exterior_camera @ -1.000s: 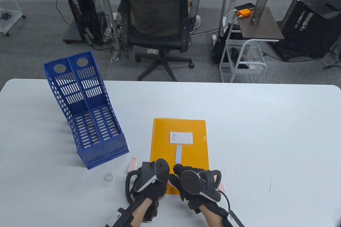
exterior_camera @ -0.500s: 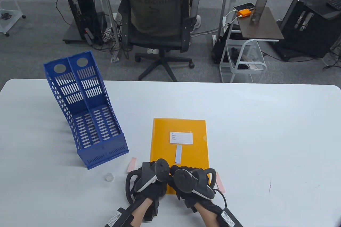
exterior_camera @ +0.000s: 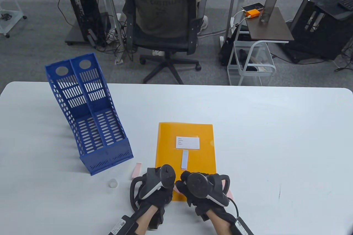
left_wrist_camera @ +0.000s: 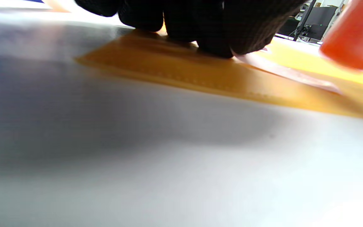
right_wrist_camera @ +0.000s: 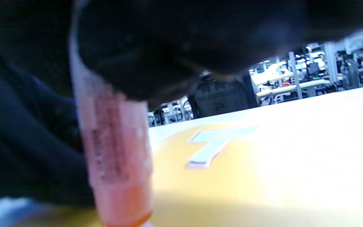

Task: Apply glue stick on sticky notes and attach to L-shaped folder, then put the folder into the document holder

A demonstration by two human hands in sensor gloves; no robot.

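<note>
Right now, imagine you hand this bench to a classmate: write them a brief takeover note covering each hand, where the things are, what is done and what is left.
Left hand: fingertips press a pink sticky note onto the near edge of the orange folder.
Right hand: grips the glue stick, tip down at the folder's near edge.
Blue document holder: stands to the left, both slots hold nothing.
The cap lies near the holder; a pink note lies on the table beside the folder.
Done: one pale strip lies on the folder under its label.
Left: finish gluing, attach the notes, slide the folder into the holder.

white label point(exterior_camera: 187, 142) on orange folder point(exterior_camera: 168, 146), print too small to read
</note>
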